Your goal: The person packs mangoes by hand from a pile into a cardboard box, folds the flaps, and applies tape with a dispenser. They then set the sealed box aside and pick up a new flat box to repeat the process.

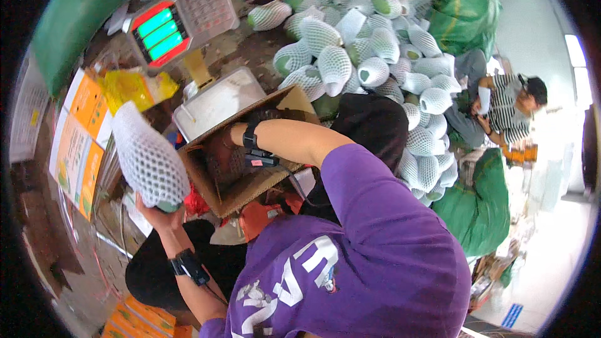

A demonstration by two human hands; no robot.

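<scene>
My left hand (pixel 162 216) grips the lower end of a green, mango-shaped fruit in a white foam net sleeve (pixel 152 169). The sleeve's narrow loose end points up, and green skin shows at the base. My right hand (pixel 224 142) reaches down into an open cardboard box (pixel 258 192) in front of me. Shadow inside the box hides its fingers and whatever they touch. The box stands tilted beside the metal pan of a weighing scale (pixel 225 103). Both my wrists carry black bands with small devices.
A large pile of net-sleeved fruits (pixel 357 42) spreads beyond the box. The scale's lit display (pixel 157 33) stands behind its pan. Flat printed cartons (pixel 77 145) and a yellow plastic bag (pixel 136 89) lie left. Green sacks (pixel 465 4) flank the pile; a seated person (pixel 507 103) is at right.
</scene>
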